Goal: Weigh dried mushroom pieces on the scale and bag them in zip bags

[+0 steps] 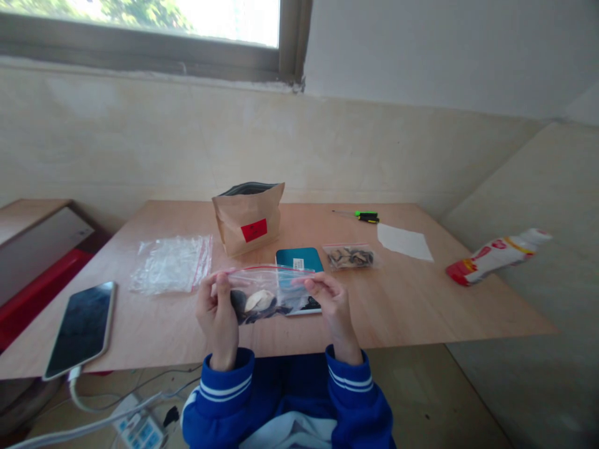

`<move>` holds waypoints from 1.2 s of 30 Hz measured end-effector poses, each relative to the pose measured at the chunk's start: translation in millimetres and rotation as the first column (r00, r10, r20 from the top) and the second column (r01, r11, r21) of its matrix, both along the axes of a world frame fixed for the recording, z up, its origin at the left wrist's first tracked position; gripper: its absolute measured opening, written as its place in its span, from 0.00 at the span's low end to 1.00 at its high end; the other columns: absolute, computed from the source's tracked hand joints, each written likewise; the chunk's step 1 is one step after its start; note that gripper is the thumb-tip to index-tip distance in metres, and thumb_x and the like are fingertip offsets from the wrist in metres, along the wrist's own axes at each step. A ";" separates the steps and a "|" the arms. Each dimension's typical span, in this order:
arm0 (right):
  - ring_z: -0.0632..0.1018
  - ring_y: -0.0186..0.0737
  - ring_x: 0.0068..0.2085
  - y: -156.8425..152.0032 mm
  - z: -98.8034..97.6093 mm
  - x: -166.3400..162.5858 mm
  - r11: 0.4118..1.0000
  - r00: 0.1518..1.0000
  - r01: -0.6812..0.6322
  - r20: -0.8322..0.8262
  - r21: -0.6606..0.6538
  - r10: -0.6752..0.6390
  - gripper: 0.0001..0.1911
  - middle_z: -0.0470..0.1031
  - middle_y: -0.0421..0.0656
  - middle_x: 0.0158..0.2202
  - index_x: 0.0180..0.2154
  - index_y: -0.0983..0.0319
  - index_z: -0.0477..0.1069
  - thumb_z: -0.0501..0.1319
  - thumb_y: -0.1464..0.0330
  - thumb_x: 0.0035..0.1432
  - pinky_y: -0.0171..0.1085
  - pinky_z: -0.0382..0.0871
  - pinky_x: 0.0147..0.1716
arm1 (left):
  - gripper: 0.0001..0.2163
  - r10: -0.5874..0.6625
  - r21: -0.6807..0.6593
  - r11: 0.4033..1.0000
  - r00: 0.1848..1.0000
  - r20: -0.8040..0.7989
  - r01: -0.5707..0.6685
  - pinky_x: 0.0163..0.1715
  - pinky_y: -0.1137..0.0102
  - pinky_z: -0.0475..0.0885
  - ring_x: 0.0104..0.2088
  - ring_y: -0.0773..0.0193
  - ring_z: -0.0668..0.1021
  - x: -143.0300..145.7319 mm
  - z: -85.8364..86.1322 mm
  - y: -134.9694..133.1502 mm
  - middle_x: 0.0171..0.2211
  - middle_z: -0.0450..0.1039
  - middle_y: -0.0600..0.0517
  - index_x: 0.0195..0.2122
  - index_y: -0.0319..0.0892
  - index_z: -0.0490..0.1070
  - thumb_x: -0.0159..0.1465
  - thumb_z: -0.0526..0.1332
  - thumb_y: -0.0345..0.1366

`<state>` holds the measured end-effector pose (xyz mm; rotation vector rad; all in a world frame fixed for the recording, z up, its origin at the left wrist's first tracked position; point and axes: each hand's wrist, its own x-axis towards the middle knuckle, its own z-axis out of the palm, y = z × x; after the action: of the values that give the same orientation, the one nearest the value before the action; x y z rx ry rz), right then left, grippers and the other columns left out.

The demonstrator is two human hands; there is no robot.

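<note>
This looks like a plain room, maybe in a home, because a wooden table stands by a stained wall near a window with green leaves outside, and a phone on a white cord and a red-and-white bottle are on it.
</note>
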<state>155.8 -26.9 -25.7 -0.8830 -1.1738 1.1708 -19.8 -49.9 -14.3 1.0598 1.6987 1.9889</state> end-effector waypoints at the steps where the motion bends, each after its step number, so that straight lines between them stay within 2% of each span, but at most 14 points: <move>1: 0.81 0.38 0.35 -0.2 -0.2 -1.5 1.000 1.000 -0.013 -0.021 -0.013 0.013 0.08 0.82 0.42 0.33 0.31 0.59 0.78 0.66 0.61 0.55 0.35 0.75 0.37 | 0.14 0.034 0.013 0.999 0.999 -0.013 -0.033 0.20 0.78 0.63 0.19 0.73 0.67 -1.3 -0.2 0.4 0.19 0.66 0.57 0.34 0.41 0.74 0.64 0.57 0.46; 3: 0.80 0.35 0.28 -0.3 -0.1 -4.9 0.998 0.999 -0.041 -0.032 -0.050 0.040 0.08 0.82 0.41 0.30 0.34 0.59 0.78 0.66 0.61 0.56 0.33 0.75 0.29 | 0.14 0.078 0.028 0.997 0.997 -0.022 -0.078 0.20 0.78 0.62 0.19 0.73 0.66 -3.8 -1.1 1.2 0.19 0.66 0.57 0.34 0.41 0.74 0.64 0.57 0.46; 5: 0.77 0.32 0.20 -0.4 1.1 -8.6 0.995 0.998 -0.055 -0.026 -0.078 0.053 0.10 0.80 0.39 0.25 0.38 0.58 0.77 0.66 0.60 0.55 0.30 0.71 0.21 | 0.14 0.071 0.028 0.997 0.997 -0.013 -0.070 0.20 0.78 0.62 0.19 0.73 0.66 -5.5 -2.7 1.7 0.19 0.66 0.57 0.35 0.41 0.75 0.64 0.57 0.47; 7: 0.74 0.30 0.17 -0.7 3.0 -12.4 0.996 0.999 -0.038 -0.020 -0.086 0.036 0.11 0.78 0.37 0.22 0.38 0.58 0.76 0.66 0.60 0.55 0.27 0.68 0.17 | 0.14 0.048 0.018 0.999 0.999 -0.009 -0.048 0.21 0.78 0.63 0.20 0.73 0.67 -6.2 -4.4 1.8 0.20 0.67 0.57 0.35 0.41 0.75 0.65 0.57 0.46; 10: 0.71 0.28 0.15 -1.6 6.0 -18.0 0.992 0.996 0.082 -0.018 -0.095 -0.084 0.12 0.76 0.37 0.20 0.37 0.59 0.76 0.66 0.58 0.54 0.26 0.65 0.14 | 0.14 0.036 0.005 0.999 0.999 -0.009 -0.036 0.22 0.78 0.63 0.21 0.73 0.68 -4.8 -5.6 1.5 0.20 0.67 0.57 0.36 0.41 0.75 0.64 0.58 0.46; 13: 0.67 0.26 0.14 -3.1 8.3 -22.4 0.965 0.970 0.235 -0.042 -0.118 -0.241 0.15 0.72 0.34 0.17 0.38 0.60 0.76 0.66 0.57 0.53 0.25 0.61 0.12 | 0.14 0.027 0.004 1.000 1.000 -0.014 -0.027 0.20 0.78 0.61 0.19 0.73 0.67 -0.3 -4.2 0.9 0.19 0.66 0.58 0.35 0.41 0.75 0.64 0.58 0.46; 16: 0.65 0.26 0.13 -4.1 9.9 -23.9 0.945 0.951 0.295 -0.049 -0.142 -0.304 0.18 0.68 0.33 0.15 0.40 0.61 0.76 0.66 0.55 0.52 0.25 0.58 0.11 | 0.14 0.001 -0.010 1.000 1.000 -0.018 -0.002 0.19 0.78 0.61 0.19 0.72 0.67 4.1 -2.0 0.3 0.18 0.65 0.58 0.34 0.41 0.74 0.65 0.57 0.46; 19: 0.64 0.26 0.13 -2.3 9.8 -21.1 0.939 0.946 0.312 -0.041 -0.146 -0.321 0.20 0.67 0.32 0.14 0.42 0.62 0.75 0.66 0.55 0.53 0.25 0.57 0.11 | 0.16 -0.058 -0.035 0.998 0.998 -0.022 0.057 0.19 0.77 0.62 0.19 0.72 0.67 4.7 -1.6 0.6 0.18 0.64 0.58 0.30 0.41 0.72 0.65 0.55 0.48; 22: 0.64 0.26 0.13 2.0 7.1 -16.0 0.953 0.961 0.262 -0.045 -0.153 -0.271 0.22 0.68 0.32 0.15 0.44 0.62 0.73 0.66 0.54 0.53 0.25 0.57 0.11 | 0.19 -0.106 -0.042 0.994 0.994 -0.037 0.105 0.20 0.77 0.63 0.20 0.71 0.68 1.8 -3.4 1.7 0.19 0.65 0.57 0.27 0.41 0.68 0.66 0.53 0.50; 24: 0.65 0.26 0.13 4.9 4.6 -13.1 0.963 0.973 0.217 -0.039 -0.160 -0.226 0.20 0.69 0.34 0.16 0.40 0.62 0.72 0.65 0.53 0.52 0.25 0.57 0.11 | 0.19 -0.128 -0.044 0.991 0.991 -0.047 0.126 0.22 0.76 0.64 0.22 0.70 0.68 -0.5 -5.0 2.4 0.21 0.65 0.57 0.27 0.42 0.67 0.67 0.51 0.51; 27: 0.66 0.27 0.14 6.9 1.4 -10.8 0.962 0.970 0.230 -0.041 -0.146 -0.238 0.19 0.70 0.35 0.19 0.33 0.62 0.72 0.66 0.53 0.52 0.26 0.57 0.11 | 0.19 -0.175 -0.059 0.983 0.983 -0.045 0.173 0.24 0.76 0.65 0.24 0.70 0.68 -2.8 -7.5 3.1 0.22 0.65 0.56 0.27 0.42 0.66 0.67 0.51 0.49; 31: 0.68 0.27 0.17 6.4 0.4 -9.7 0.956 0.959 0.273 -0.048 -0.110 -0.280 0.16 0.72 0.35 0.23 0.33 0.62 0.72 0.66 0.55 0.52 0.27 0.61 0.15 | 0.14 -0.296 -0.055 0.953 0.954 0.052 0.299 0.27 0.76 0.66 0.27 0.70 0.70 -4.4 -10.8 5.6 0.26 0.68 0.55 0.32 0.42 0.68 0.66 0.55 0.47; 36: 0.72 0.31 0.25 5.1 2.5 -7.0 0.944 0.944 0.331 0.011 -0.014 -0.331 0.13 0.74 0.38 0.27 0.34 0.61 0.73 0.63 0.58 0.57 0.31 0.68 0.26 | 0.12 -0.361 -0.027 0.927 0.908 0.214 0.375 0.22 0.77 0.64 0.22 0.71 0.67 -5.4 -12.9 9.4 0.23 0.67 0.57 0.35 0.42 0.68 0.63 0.60 0.46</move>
<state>148.8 -21.7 -23.2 -1.0525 -0.9771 0.9028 -25.2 -40.5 -27.2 1.0224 1.3331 1.7200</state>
